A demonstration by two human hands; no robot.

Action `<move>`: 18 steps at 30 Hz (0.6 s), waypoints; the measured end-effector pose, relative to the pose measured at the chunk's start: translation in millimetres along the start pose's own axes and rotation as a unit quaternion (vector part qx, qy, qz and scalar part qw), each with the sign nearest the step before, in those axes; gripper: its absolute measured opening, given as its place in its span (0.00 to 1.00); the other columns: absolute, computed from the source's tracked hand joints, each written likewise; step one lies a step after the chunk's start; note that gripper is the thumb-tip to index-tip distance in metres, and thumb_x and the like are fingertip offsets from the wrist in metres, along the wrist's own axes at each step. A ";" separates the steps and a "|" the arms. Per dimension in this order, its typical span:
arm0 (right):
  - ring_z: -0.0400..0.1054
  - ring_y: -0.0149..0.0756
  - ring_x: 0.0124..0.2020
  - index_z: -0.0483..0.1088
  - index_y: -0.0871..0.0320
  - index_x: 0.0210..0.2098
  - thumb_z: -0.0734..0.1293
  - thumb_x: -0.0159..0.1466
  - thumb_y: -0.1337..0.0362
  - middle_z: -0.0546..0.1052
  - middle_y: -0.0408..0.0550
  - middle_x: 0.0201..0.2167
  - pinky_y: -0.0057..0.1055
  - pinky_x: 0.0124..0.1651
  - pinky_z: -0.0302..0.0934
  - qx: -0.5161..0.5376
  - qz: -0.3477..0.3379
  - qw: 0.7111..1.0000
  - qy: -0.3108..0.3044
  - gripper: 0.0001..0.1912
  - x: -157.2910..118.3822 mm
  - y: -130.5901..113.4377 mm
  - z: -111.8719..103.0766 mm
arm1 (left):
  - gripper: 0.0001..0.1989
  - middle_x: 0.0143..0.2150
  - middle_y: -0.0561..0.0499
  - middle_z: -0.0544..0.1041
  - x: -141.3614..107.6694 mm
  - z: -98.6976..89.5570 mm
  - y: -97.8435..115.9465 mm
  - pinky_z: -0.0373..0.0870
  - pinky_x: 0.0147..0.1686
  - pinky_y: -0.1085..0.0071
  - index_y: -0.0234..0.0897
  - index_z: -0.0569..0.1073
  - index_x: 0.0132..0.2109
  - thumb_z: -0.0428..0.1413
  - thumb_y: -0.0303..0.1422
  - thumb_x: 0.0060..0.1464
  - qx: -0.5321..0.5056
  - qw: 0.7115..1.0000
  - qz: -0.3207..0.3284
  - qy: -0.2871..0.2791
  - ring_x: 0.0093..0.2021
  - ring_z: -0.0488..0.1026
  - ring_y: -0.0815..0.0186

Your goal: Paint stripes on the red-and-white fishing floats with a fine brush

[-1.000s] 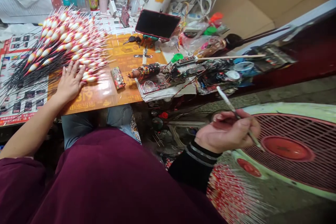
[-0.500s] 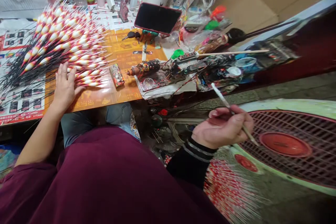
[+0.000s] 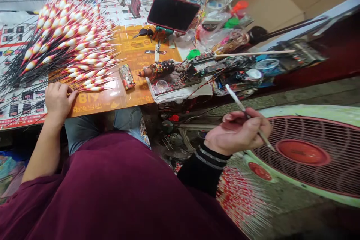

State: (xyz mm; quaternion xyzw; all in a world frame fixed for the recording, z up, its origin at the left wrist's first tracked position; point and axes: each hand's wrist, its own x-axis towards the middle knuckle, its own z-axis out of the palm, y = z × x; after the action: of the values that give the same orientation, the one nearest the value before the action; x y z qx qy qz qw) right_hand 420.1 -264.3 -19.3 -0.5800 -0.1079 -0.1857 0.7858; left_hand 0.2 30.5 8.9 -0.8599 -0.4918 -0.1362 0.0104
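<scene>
Many fishing floats (image 3: 64,41) lie in a fanned heap on the left of the table, with white, yellow and red bodies and thin black stems. My left hand (image 3: 57,99) is at the near edge of this heap. Its fingers are curled in and the thumb and forefinger close on the stem of the nearest float (image 3: 92,88). Out over the floor on the right, my right hand (image 3: 239,131) grips a thin paintbrush (image 3: 234,97). The brush's white tip points up and to the left, and its handle end sticks out below the hand.
A small paint-stained block (image 3: 126,76) lies right of the floats. Beyond it are a paint-spattered motor tool (image 3: 157,69), a propped phone (image 3: 173,13) and keys (image 3: 144,32). A fan (image 3: 303,150) stands at the right, near a red-and-white bundle of sticks (image 3: 243,198).
My left hand has slid back and left from the float bodies towards the stems, its fingers curling from a flatter pose. The right hand still holds the brush, almost unmoved.
</scene>
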 end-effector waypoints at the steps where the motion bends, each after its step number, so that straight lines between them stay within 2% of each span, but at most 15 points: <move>1: 0.58 0.24 0.17 0.71 0.58 0.33 0.64 0.58 0.50 0.72 0.40 0.20 0.21 0.20 0.46 -0.008 -0.001 1.000 0.002 0.16 0.3 0.4 -0.8 | 0.13 0.44 0.39 0.76 -0.4 -0.3 0.2 0.68 0.57 0.45 0.43 0.73 0.39 0.58 0.45 0.68 -0.001 1.000 0.002 0.001 0.54 0.71 0.44; 7: 0.59 0.25 0.18 0.72 0.57 0.32 0.63 0.57 0.50 0.71 0.39 0.19 0.23 0.21 0.48 -0.017 -0.010 1.000 0.013 0.16 2.9 0.9 -2.6 | 0.12 0.46 0.38 0.77 -6.9 0.3 4.2 0.68 0.58 0.44 0.41 0.73 0.40 0.59 0.44 0.66 0.010 0.999 0.041 0.010 0.57 0.71 0.41; 11: 0.59 0.25 0.17 0.72 0.56 0.32 0.64 0.56 0.50 0.72 0.38 0.19 0.22 0.21 0.47 -0.012 -0.009 1.000 0.008 0.16 4.5 -0.1 -1.9 | 0.12 0.44 0.39 0.77 -10.7 -2.1 6.2 0.67 0.59 0.43 0.41 0.75 0.42 0.56 0.44 0.70 0.000 1.000 0.018 -0.009 0.56 0.71 0.42; 14: 0.59 0.25 0.17 0.71 0.56 0.32 0.64 0.56 0.49 0.72 0.38 0.19 0.22 0.21 0.46 -0.021 -0.006 1.000 0.008 0.17 3.7 -0.9 -0.7 | 0.13 0.47 0.37 0.77 -13.0 -2.1 7.7 0.65 0.61 0.42 0.41 0.77 0.45 0.55 0.44 0.71 -0.014 1.000 -0.004 -0.025 0.58 0.70 0.41; 18: 0.57 0.26 0.17 0.70 0.55 0.32 0.62 0.55 0.47 0.70 0.38 0.19 0.24 0.21 0.45 -0.049 -0.003 0.999 0.014 0.18 0.5 -2.2 1.7 | 0.13 0.47 0.39 0.78 -17.2 3.8 8.8 0.65 0.60 0.43 0.42 0.77 0.45 0.56 0.46 0.70 -0.008 1.000 0.020 -0.008 0.58 0.71 0.41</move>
State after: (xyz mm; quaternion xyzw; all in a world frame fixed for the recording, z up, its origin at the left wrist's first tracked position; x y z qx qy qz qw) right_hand 419.7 -263.3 -16.7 -0.6144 -0.0891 -0.2010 0.7577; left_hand 0.3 12.1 2.0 -0.8708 -0.4734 -0.1328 0.0025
